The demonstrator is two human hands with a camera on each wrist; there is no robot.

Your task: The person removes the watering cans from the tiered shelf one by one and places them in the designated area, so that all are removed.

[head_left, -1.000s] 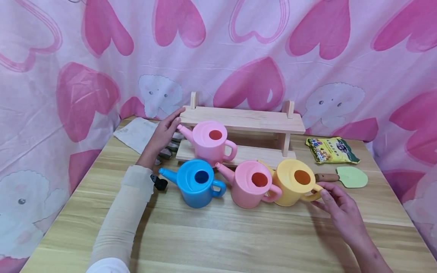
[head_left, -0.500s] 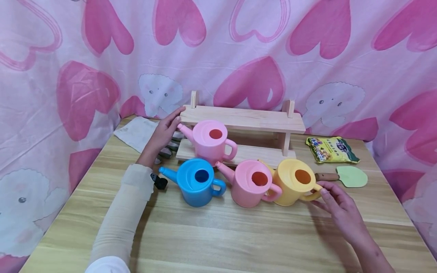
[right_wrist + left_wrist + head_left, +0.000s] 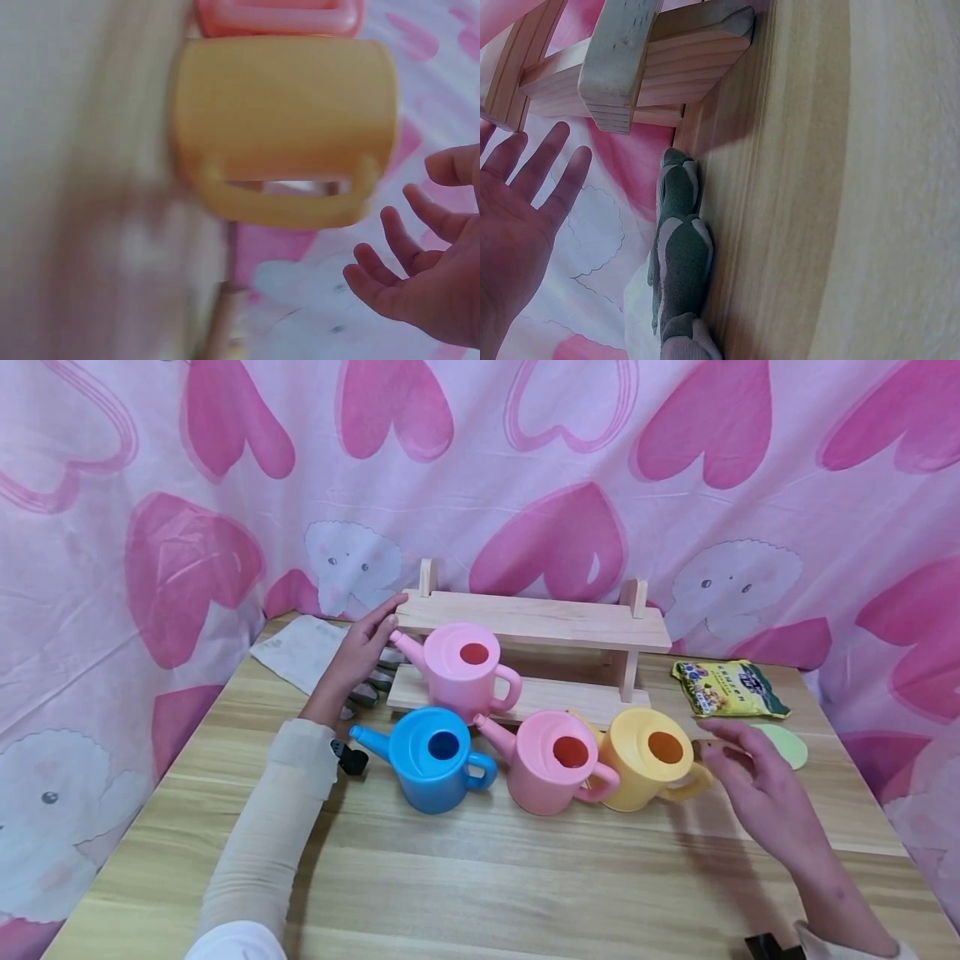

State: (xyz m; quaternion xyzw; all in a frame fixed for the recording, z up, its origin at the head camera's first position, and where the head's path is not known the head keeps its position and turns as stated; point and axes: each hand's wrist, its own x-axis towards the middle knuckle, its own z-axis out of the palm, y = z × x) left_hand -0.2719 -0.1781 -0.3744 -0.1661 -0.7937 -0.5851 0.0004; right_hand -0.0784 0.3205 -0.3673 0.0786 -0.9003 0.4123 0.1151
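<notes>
My left hand (image 3: pixel 358 652) touches the left end of the upper board of a two-tier wooden shelf (image 3: pixel 540 620), its fingers spread in the left wrist view. A pink watering can (image 3: pixel 459 681) stands on the lower board. In front, on the table, stand a blue watering can (image 3: pixel 429 777), a second pink watering can (image 3: pixel 542 777) and a yellow watering can (image 3: pixel 630 777). My right hand (image 3: pixel 765 793) hovers just right of the yellow can's handle (image 3: pixel 285 210), apart from it, with fingers loosely bent and nothing held.
A yellow seed-type packet (image 3: pixel 729 688) lies at the right back. A small trowel with a green blade (image 3: pixel 786 745) is partly hidden by my right hand. Grey-green gloves (image 3: pixel 682 255) lie left of the shelf. Patterned pink cloth (image 3: pixel 555 427) hangs behind the table.
My right hand has let go of the yellow watering can's handle and moved slightly up and right. The left hand and the cans stay in place.
</notes>
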